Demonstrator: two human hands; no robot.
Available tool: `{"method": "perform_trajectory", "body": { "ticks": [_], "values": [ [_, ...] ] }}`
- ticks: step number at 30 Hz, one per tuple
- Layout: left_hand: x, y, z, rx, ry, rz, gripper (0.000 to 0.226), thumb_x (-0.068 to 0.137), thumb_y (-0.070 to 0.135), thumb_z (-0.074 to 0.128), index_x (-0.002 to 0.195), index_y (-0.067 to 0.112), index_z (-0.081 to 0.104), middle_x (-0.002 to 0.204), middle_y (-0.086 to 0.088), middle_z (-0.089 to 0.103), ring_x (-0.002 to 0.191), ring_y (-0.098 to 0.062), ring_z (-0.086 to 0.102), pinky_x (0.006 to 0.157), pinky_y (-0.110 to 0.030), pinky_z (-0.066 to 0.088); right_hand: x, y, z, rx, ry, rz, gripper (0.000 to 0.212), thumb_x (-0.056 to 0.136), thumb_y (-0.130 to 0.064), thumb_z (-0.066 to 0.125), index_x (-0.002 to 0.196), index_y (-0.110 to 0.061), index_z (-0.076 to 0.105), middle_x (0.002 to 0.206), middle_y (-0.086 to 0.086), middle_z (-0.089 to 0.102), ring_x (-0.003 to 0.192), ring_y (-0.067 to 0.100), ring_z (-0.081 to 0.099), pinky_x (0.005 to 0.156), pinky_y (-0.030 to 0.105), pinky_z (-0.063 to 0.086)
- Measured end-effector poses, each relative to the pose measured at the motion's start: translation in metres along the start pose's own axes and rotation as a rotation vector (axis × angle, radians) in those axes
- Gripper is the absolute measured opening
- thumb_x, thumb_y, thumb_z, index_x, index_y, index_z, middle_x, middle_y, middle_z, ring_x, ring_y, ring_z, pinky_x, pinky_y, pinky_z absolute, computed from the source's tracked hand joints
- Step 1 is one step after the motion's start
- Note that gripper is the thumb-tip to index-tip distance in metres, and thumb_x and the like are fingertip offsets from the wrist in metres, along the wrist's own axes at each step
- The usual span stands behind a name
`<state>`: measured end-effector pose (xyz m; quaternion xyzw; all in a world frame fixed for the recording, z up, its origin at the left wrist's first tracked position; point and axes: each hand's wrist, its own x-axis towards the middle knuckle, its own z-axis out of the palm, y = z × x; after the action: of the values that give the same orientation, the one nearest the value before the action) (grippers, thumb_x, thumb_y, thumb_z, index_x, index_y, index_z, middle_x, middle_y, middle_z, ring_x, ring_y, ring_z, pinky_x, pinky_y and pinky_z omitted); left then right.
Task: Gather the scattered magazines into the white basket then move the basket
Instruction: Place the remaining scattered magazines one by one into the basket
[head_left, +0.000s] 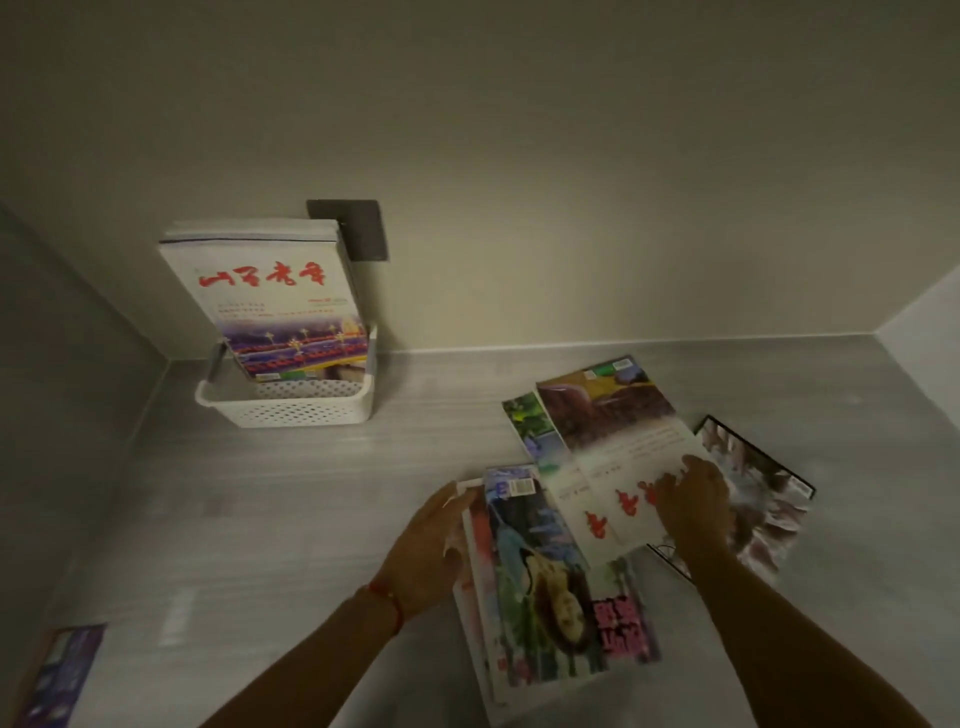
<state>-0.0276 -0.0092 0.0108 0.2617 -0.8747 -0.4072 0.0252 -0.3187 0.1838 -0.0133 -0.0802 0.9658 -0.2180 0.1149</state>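
The white basket (291, 408) stands at the back left against the wall, with several magazines upright in it; the front one (265, 296) is white with red characters. Several magazines lie scattered on the grey surface at the right. My left hand (431, 551) grips the left edge of a colourful magazine with a face on its cover (550, 587). My right hand (693, 506) rests with fingers curled on a white magazine with red characters (618, 457). A green-edged magazine (527, 431) and a dark-covered one (763, 483) lie under and beside that one.
A dark wall plate (358, 223) sits behind the basket. A purple magazine (57, 675) lies at the near left corner. Walls close the surface at the back, left and right (924, 332). Bare grey surface (270, 519) stretches between the basket and the scattered pile.
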Motion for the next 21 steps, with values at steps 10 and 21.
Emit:
{"method": "perform_trajectory", "body": {
  "ticks": [10, 21],
  "values": [
    [0.001, 0.032, 0.016, 0.066, 0.054, -0.143, 0.059, 0.083, -0.007, 0.054, 0.14, 0.008, 0.048, 0.146, -0.01, 0.048, 0.139, -0.026, 0.042, 0.119, -0.036, 0.031, 0.035, 0.043, -0.012, -0.119, -0.069, 0.075, 0.091, 0.074, -0.047, 0.079, 0.138, -0.002, 0.034, 0.143, 0.032, 0.035, 0.133, 0.045, 0.032, 0.107, 0.055, 0.033],
    [0.021, 0.101, -0.012, 0.103, 0.214, 0.08, 0.049, 0.085, -0.001, 0.059, 0.133, 0.01, 0.056, 0.136, -0.012, 0.057, 0.128, -0.028, 0.051, 0.111, -0.027, 0.038, 0.009, -0.03, -0.092, 0.602, 0.036, -0.602, 0.016, 0.093, -0.022, 0.061, 0.108, -0.025, 0.055, 0.094, -0.003, 0.067, 0.084, 0.02, 0.069, 0.063, 0.034, 0.057]
  ]
}}
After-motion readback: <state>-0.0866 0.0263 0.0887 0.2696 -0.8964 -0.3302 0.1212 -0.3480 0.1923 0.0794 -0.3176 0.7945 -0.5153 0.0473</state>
